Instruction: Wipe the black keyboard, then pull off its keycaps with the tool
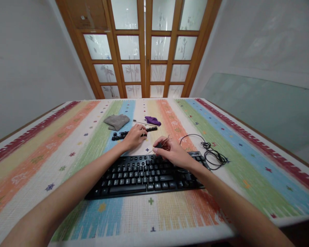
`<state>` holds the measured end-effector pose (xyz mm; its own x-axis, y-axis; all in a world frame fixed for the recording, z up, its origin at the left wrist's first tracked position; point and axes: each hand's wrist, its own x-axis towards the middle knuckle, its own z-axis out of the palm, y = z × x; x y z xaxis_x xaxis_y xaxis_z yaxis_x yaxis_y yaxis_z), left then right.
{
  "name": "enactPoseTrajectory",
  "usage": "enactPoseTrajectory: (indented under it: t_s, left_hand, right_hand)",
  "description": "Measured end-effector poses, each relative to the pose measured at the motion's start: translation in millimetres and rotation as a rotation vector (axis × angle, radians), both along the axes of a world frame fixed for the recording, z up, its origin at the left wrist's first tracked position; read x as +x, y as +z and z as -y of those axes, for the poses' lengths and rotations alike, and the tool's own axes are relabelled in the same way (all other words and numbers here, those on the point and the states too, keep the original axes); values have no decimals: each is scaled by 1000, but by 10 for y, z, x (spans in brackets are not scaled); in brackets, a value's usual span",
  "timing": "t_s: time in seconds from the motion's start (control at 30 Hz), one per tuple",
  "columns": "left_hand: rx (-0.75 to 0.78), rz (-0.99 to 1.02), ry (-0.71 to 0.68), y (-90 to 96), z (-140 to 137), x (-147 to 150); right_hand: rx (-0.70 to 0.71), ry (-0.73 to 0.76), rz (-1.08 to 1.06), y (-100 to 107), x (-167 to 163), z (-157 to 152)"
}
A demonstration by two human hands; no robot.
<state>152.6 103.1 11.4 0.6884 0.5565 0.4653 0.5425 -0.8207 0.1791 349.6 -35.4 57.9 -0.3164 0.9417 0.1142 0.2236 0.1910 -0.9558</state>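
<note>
Head view, and we start at our right hand (167, 149): its grip is closed around a small black piece (158, 145), pinched between thumb and fingers above the upper rows of the keyboard (139, 180). Thin wires stick out near that piece, some of them angled down toward the keys; we cannot tell whether they touch. Our left hand (136, 137) lies just beyond the keyboard's far edge, fingers curled over a line of loose black keys (116, 138); we cannot tell whether its grip is closed on one.

The keyboard sits slightly askew in front of us, with a strip of striped cloth between its near edge and the rim of the worktop (74, 154). A coiled black cable (216, 158) lies beside its right end, well in from the right rim. Past the loose keys we see a grey cloth (116, 121), a thin rod (140, 122) and a purple cloth (152, 120), the last two close together.

Broad stretches of bare stripes give us room on both sides and toward the far edge, beyond which stand wood-framed glass doors (145, 60).
</note>
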Motion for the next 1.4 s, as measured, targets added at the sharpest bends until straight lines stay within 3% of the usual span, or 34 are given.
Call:
enactPoseTrajectory:
  t_s: [0.37, 0.6, 0.77, 0.97, 1.03, 1.13, 1.3, 1.4]
  left_hand:
    - [9, 1, 83, -39, -112, -23]
    - [1, -16, 84, 59, -31, -105]
    - [-47, 17, 50, 126, 198, -295]
    - [-201, 39, -40, 196, 703, -506]
    - [-229, 25, -54, 220, 852, -545]
    - [-264, -31, -85, 233, 993, -579]
    - [-302, -39, -93, 206, 1026, -595]
    - [-322, 6, -87, 205, 1013, -571]
  right_hand:
    - [121, 40, 191, -6, 63, 33]
    - [124, 32, 236, -63, 4, 12]
    - [108, -13, 234, -141, -107, 28]
    - [398, 82, 494, -36, -292, 125]
    - [425, 109, 571, 22, -322, 91]
    - [295, 58, 575, 56, -317, -59]
    - [-124, -19, 386, -21, -249, -325]
    - [-125, -20, 204, -34, -215, -341]
